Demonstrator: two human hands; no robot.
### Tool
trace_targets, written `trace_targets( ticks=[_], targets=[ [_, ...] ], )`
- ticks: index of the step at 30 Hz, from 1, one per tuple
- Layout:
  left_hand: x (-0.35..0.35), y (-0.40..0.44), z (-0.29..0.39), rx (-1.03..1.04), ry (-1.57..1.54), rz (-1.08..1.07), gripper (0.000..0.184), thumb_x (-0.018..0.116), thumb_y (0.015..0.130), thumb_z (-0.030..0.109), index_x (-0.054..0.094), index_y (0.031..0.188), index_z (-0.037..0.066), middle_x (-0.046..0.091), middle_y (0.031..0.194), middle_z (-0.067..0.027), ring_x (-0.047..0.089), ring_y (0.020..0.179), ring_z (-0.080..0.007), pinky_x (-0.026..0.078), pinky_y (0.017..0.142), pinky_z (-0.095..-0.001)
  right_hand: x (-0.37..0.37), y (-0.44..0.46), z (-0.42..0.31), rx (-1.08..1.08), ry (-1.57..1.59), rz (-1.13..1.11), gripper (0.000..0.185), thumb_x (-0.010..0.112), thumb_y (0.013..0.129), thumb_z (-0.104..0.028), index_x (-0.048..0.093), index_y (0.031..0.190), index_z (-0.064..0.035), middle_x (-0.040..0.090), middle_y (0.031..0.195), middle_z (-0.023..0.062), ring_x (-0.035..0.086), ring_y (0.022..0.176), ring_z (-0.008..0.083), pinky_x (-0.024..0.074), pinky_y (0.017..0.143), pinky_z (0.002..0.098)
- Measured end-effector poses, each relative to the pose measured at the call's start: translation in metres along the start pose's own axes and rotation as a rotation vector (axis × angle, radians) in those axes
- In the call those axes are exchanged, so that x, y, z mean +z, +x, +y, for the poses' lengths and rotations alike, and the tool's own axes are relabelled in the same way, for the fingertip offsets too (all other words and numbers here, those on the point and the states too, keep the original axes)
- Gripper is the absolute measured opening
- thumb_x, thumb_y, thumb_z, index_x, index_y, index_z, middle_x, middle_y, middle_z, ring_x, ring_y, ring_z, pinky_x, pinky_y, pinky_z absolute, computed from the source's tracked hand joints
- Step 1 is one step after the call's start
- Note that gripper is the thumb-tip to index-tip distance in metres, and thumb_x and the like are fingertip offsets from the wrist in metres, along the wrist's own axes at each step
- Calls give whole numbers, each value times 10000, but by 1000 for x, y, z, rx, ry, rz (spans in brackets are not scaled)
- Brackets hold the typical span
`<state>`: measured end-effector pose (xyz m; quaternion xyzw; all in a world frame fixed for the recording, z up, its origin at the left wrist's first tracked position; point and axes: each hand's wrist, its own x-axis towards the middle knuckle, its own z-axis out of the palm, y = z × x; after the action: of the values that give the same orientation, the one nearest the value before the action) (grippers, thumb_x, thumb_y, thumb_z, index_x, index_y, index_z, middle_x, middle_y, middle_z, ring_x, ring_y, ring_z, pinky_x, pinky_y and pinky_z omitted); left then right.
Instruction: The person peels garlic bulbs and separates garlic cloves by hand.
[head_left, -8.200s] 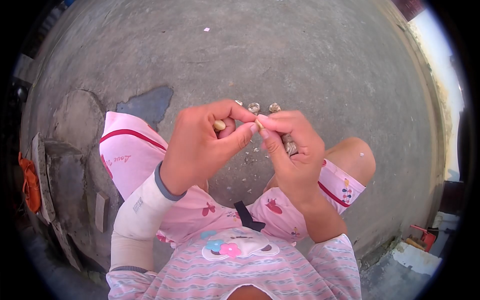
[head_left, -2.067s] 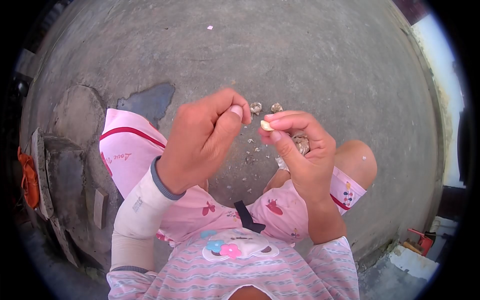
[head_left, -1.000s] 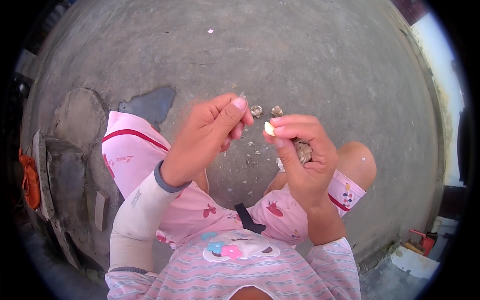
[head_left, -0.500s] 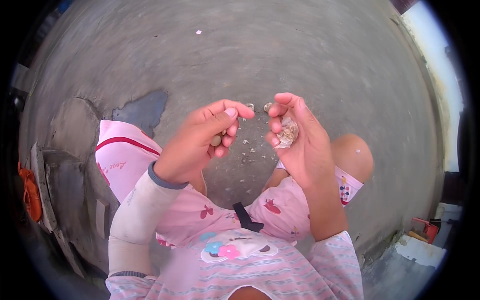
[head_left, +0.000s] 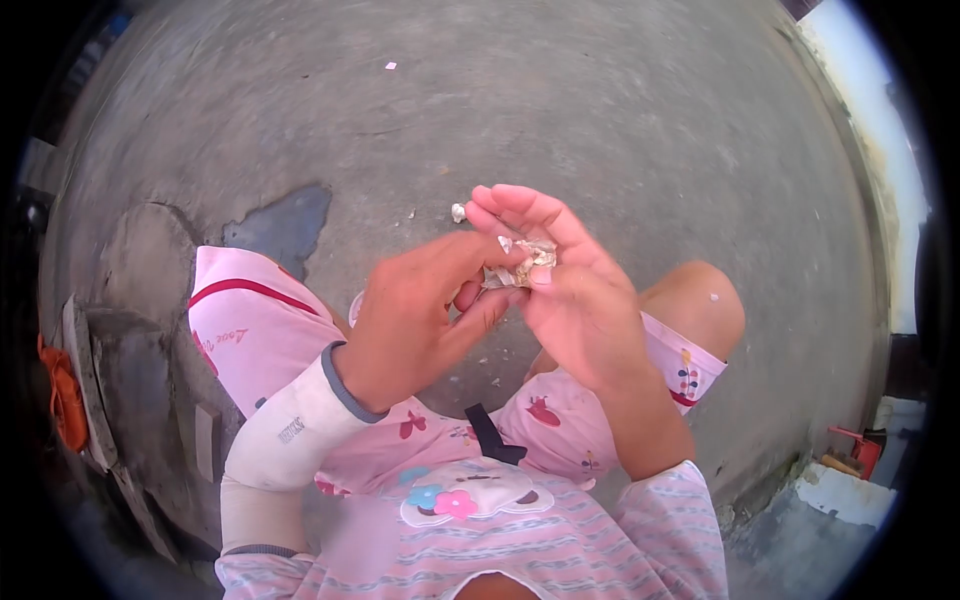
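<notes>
A garlic bulb (head_left: 540, 262) with pale, papery, partly loosened skin is between my two hands in the head view. My right hand (head_left: 585, 310) cradles it, with the thumb pressed on its near side and the other fingers raised behind it. From the left, my left hand (head_left: 415, 305) reaches across and pinches the bulb's edge between thumb and fingers. Its curled inner fingers are mostly hidden, so I cannot tell whether anything else lies in that palm. Another small whitish piece of garlic (head_left: 458, 212) rests on the ground just beyond the hands.
Bits of skin (head_left: 485, 362) are scattered on the concrete floor (head_left: 620, 120) below the hands. A dark wet patch (head_left: 285, 225) lies to the left, near stone slabs (head_left: 130, 380) and an orange object (head_left: 65, 400). A red item (head_left: 860, 450) is at the right edge.
My hands were apart and have come together at the garlic bulb. The left moved right onto it; the small yellowish round piece seen in its fingers earlier is now out of sight.
</notes>
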<state>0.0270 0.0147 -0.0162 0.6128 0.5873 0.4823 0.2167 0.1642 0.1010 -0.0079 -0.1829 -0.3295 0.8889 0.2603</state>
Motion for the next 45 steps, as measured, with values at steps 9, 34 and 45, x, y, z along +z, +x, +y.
trace_targets(
  ticks=[9, 34, 45],
  targets=[
    [-6, 1, 1, 132, 246, 161, 291, 719, 695, -26, 608, 955, 42, 412, 603, 10, 365, 511, -74, 294, 469, -238, -11, -1, 0, -185, -496, -46, 331, 499, 961, -136, 466, 1254, 13, 609, 1044, 69, 561, 994, 116, 461, 860, 270],
    [-13, 6, 1, 22, 152, -14, 316, 505, 963, 242, 538, 762, 1, 444, 601, -84, 426, 513, -191, 347, 480, -310, -8, -2, 6, -352, -651, 61, 169, 595, 920, -134, 589, 996, 16, 577, 931, 34, 573, 776, 87, 489, 657, 222],
    [-9, 3, 1, -74, -47, 76, 244, 493, 957, 200, 612, 846, 18, 533, 606, -102, 513, 508, -229, 378, 470, -332, -3, -3, 10, -319, -621, -71, 346, 638, 850, 14, 539, 1182, 15, 518, 1024, 46, 562, 926, 104, 492, 794, 233]
  ],
)
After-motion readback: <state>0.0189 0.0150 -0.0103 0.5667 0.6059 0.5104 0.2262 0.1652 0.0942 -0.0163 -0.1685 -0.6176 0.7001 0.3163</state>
